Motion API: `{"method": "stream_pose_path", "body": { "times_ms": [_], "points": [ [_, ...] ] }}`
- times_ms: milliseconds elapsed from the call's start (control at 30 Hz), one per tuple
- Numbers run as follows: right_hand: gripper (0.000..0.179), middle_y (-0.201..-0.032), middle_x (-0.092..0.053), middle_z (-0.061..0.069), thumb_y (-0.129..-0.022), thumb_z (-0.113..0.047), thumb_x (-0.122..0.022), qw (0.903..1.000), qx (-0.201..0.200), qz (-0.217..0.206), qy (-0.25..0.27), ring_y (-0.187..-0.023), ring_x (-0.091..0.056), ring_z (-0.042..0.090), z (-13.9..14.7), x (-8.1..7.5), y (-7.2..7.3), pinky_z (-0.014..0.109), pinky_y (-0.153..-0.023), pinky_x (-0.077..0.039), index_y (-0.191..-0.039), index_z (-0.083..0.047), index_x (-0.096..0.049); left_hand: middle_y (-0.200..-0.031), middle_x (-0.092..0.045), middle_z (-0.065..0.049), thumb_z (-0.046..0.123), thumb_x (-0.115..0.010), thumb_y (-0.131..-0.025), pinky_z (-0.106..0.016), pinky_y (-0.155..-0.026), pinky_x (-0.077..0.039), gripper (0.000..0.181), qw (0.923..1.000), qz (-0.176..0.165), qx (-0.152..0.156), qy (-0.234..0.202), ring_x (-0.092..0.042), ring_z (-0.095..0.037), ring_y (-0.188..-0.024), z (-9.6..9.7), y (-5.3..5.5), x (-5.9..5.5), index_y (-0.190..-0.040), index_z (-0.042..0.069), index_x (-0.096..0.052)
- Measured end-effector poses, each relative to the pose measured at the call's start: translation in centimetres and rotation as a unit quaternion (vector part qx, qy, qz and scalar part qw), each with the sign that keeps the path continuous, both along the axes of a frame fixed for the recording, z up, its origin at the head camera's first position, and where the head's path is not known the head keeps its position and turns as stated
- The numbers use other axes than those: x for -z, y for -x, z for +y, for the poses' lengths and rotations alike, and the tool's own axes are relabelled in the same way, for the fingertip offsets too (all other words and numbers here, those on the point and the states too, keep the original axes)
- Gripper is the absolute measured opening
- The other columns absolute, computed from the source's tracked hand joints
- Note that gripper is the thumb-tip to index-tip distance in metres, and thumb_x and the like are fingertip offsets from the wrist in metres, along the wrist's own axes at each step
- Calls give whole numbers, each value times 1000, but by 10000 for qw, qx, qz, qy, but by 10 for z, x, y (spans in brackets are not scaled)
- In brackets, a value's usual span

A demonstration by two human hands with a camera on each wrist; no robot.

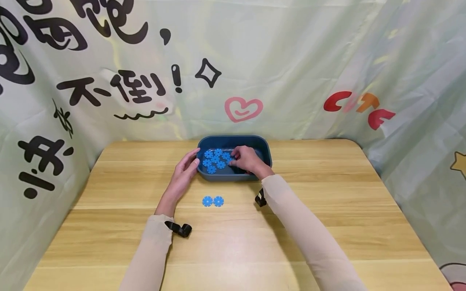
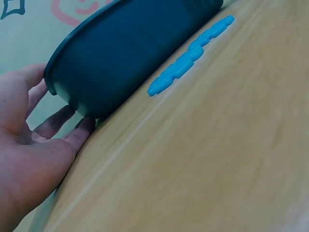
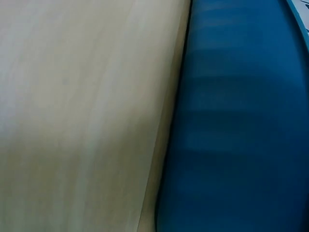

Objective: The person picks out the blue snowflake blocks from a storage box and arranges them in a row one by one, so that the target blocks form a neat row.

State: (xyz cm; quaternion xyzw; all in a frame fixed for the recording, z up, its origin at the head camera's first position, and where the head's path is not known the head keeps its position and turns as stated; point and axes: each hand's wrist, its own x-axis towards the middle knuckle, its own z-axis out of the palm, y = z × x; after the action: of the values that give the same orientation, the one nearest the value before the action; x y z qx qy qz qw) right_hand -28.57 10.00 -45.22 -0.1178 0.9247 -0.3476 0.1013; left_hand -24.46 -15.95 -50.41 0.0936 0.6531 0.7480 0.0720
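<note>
A dark blue bin (image 1: 233, 178) stands near the back of the table, with several bright blue snowflake discs (image 1: 211, 169) in its left half. My left hand (image 1: 183, 171) rests against the bin's left end, fingers and thumb extended along the outside; the left wrist view shows its fingertips against the wall. My right hand (image 1: 247, 159) reaches into the bin, thumb and forefinger at a disc on the right side of the cluster. Whether they pinch it is unclear. Two notched discs (image 1: 212, 201) lie edge to edge on the table in front of the bin.
The wooden table (image 1: 233, 250) runs back to a printed cloth backdrop (image 1: 291, 60) close behind the bin. Cloth also hangs at both sides. In the right wrist view only the table and the bin's outer wall (image 3: 236, 121) show.
</note>
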Motion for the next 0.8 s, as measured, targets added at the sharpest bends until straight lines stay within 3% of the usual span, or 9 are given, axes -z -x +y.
{"method": "stream_pose_path", "body": {
  "times_ms": [233, 500, 667, 800],
  "points": [
    [30, -108, -65, 12, -90, -12, -79, 9999, 98, -108, -68, -100, -59, 27, -3, -1, 1, 35, -94, -54, -115, -1, -69, -162, -31, -7, 30, -53, -107, -47, -117, -31, 52, 9999, 81, -64, 57, -30, -27, -148, 0, -2, 0, -156, 18, -42],
    [25, -101, -63, 10, -90, -9, -78, 9997, 103, -189, 77, -94, -58, 26, 0, 0, -1, 34, -87, -55, -112, -3, -66, -158, -36, -2, 35, -56, -105, -41, -115, -36, 51, 9998, 121, -139, 120, -35, -23, -145, 2, -2, 2, -153, 22, -47],
    [16, -97, -62, 10, -95, -3, -70, 9994, -17, -166, 293, -85, -58, 26, 2, -1, -2, 32, -72, -55, -110, -4, -64, -158, -36, -4, 34, -56, -106, -41, -115, -37, 50, 9997, 143, -135, 139, -35, -24, -145, 2, -2, 2, -153, 22, -47],
    [12, -97, -64, 8, -99, 0, -63, 9984, -180, 65, 536, -85, -59, 25, 3, -1, -2, 32, -75, -56, -110, -2, -65, -159, -36, -5, 34, -56, -106, -41, -115, -37, 51, 9997, 135, -158, 134, -35, -24, -145, 2, -2, 2, -153, 21, -46]
  ]
}}
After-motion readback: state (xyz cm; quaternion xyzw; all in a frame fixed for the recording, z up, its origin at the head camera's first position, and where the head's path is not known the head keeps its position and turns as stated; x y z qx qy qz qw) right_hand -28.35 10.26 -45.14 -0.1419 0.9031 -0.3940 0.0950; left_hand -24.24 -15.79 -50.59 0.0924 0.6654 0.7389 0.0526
